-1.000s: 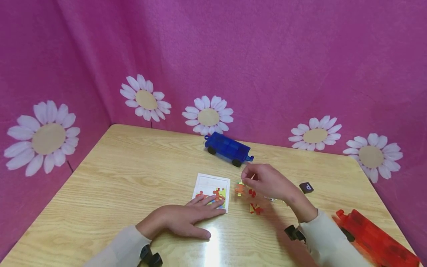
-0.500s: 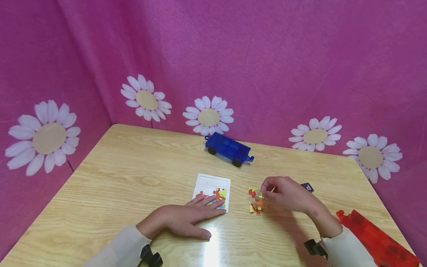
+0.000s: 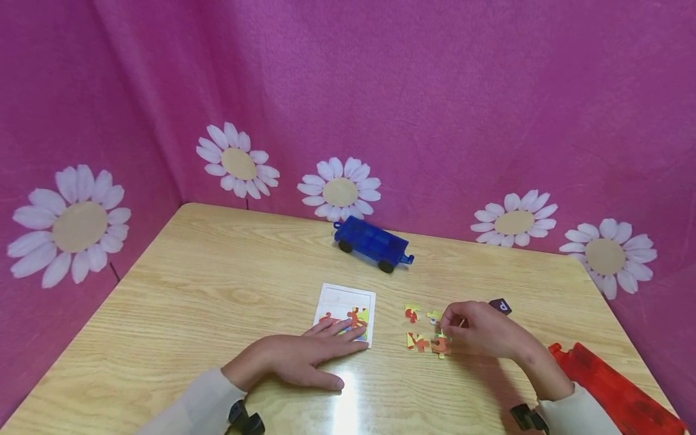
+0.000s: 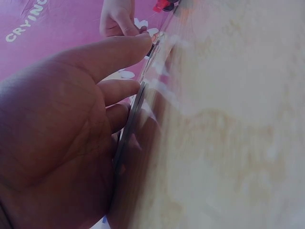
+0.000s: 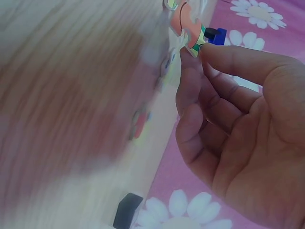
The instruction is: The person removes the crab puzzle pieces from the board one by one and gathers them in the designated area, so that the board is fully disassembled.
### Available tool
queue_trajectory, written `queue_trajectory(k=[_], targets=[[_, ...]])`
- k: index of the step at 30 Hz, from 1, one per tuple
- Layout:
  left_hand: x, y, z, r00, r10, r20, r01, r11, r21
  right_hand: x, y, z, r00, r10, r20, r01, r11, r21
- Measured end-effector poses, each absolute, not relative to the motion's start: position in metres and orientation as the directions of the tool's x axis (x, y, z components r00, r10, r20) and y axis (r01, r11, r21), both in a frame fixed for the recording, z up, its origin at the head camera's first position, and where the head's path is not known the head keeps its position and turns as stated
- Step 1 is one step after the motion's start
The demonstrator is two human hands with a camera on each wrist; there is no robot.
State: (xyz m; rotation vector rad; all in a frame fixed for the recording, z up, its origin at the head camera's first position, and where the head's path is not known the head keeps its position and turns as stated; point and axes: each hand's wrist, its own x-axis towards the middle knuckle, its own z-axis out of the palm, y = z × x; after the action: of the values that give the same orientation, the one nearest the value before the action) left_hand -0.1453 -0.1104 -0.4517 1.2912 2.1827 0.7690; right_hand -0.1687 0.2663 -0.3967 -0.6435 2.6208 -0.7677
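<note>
My right hand (image 3: 484, 329) pinches an orange jigsaw piece (image 3: 441, 345) with green and yellow edges between thumb and index finger. In the right wrist view the same orange piece (image 5: 187, 21) juts out from the fingertips above the table. Close by lie a red-and-yellow piece (image 3: 412, 313), another below it (image 3: 417, 342) and a yellow piece (image 3: 433, 316). My left hand (image 3: 304, 357) rests with fingers spread over the lower part of a white-framed puzzle board (image 3: 344, 295). Red, yellow and green pieces (image 3: 359, 315) sit in that board, partly covered by the fingers.
A blue toy wagon (image 3: 372, 243) stands behind the puzzle board. At the right lies a red toy wagon (image 3: 614, 386), partly behind the right sleeve. A dark block (image 3: 500, 306) with a white letter is beyond the right hand. A pink flowered cloth (image 3: 424, 109) surrounds the table (image 3: 217, 284).
My right hand has carried the orange piece from beside the board rightward and toward the front, now next to the lower red-and-yellow piece. My left hand has stayed on the board.
</note>
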Motion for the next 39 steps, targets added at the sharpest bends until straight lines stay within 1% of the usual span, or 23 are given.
queue_trajectory(k=[4, 10, 20, 26, 33, 39], targets=[[-0.146, -0.111, -0.451, -0.434, 0.893, -0.12, 0.618, 0.392, 0.682, -0.167, 0.269, -0.4, -0.846, -0.5, -0.184, -0.328, 0.761, -0.56], [-0.146, -0.111, -0.452, -0.429, 0.895, -0.12, 0.624, 0.39, 0.677, -0.167, 0.273, -0.405, -0.849, -0.491, -0.197, -0.306, 0.759, -0.575], [-0.146, -0.111, -0.451, -0.43, 0.894, -0.123, 0.622, 0.392, 0.677, -0.167, 0.276, -0.41, -0.85, -0.493, -0.183, -0.315, 0.756, -0.573], [-0.146, -0.111, -0.451, -0.433, 0.892, -0.125, 0.62, 0.396, 0.678, -0.167, 0.274, -0.409, -0.863, -0.477, -0.165, -0.315, 0.765, -0.562], [-0.145, -0.111, -0.451, -0.433, 0.892, -0.128, 0.614, 0.396, 0.683, -0.168, 0.268, -0.405, -0.861, -0.488, -0.141, -0.334, 0.754, -0.566], [-0.145, -0.11, -0.45, -0.433, 0.892, -0.133, 0.609, 0.398, 0.686, -0.175, 0.25, -0.4, -0.853, -0.504, -0.138, -0.342, 0.737, -0.582]])
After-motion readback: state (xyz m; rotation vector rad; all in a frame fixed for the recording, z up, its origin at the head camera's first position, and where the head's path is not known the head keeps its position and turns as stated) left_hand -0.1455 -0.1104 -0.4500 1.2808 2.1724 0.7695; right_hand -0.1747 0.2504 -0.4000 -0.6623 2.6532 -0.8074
